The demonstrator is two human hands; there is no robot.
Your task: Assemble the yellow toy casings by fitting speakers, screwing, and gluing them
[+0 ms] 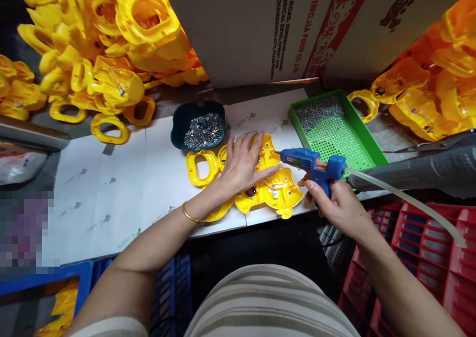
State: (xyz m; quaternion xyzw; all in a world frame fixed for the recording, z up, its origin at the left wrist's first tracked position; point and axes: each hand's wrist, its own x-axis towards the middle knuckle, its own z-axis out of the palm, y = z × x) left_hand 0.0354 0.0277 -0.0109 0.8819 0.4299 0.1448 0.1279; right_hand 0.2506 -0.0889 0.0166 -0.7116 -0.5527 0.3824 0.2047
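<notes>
Several yellow plastic shells point(286, 191) lie hollow side up on the white work surface, with screw posts, thin wires and a dark round part inside. Spread over the shells is my left hand point(243, 163), palm down with its fingers apart, touching them. My right hand point(336, 203) is wrapped round the handle of a blue glue gun point(305, 158). The gun's nozzle points left, at the upper right shell. A long translucent glue stick point(405, 196) trails out of the back of the gun. A yellow ring-shaped handle point(202, 168) sits left of my left hand.
Behind the shells stand a dark bowl of small metal screws point(203, 129) and a green tray point(357, 134) with more screws. Yellow parts point(111, 79) are heaped left and right. A large carton point(253, 29) rises behind; red crates point(420, 248) stand at the lower right.
</notes>
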